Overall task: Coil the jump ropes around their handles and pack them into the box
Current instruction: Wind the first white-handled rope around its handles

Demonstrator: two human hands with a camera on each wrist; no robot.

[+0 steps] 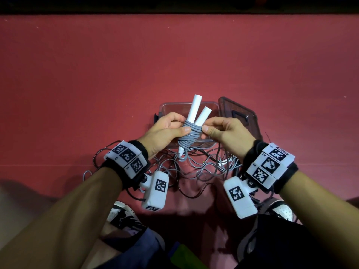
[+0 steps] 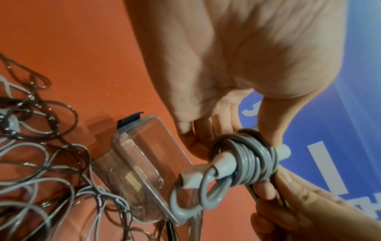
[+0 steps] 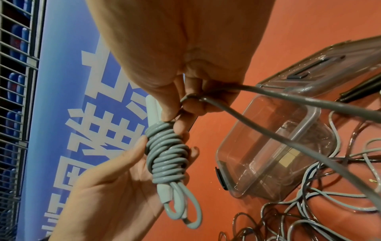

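Grey cord, tightly wound: my left hand [image 1: 165,131] grips the coiled bundle [image 1: 189,135], thumb pressed across the wraps and fingers curled behind, so the turns cannot spring loose. The two white handles [image 1: 195,111] stick up and away from me out of the coil, side by side, serving as the core. Their lower ends and short cord loops hang out beneath my palm.

My right hand [image 1: 223,133] is closed in a pinch at the right flank of the coil. In the right wrist view a darker cord [image 3: 268,97] passes through those fingers and runs off toward the floor. I judge it is the tail I am tucking under a wrap to lock the coil, though I cannot tell for certain whether it belongs to this rope or to another.

I hold the bundle directly above the clear plastic box [image 1: 169,108], which stands open on the red floor [image 1: 174,55], so the drop-in is short once the end is secured. The box shows nothing packed inside. Its smoky lid [image 1: 239,117] lies just beside it on the right, out of the way.

Nearer me, between box and my shoes, a loose tangle of grey and dark ropes [image 1: 204,167] lies uncoiled. Most of the task remains.
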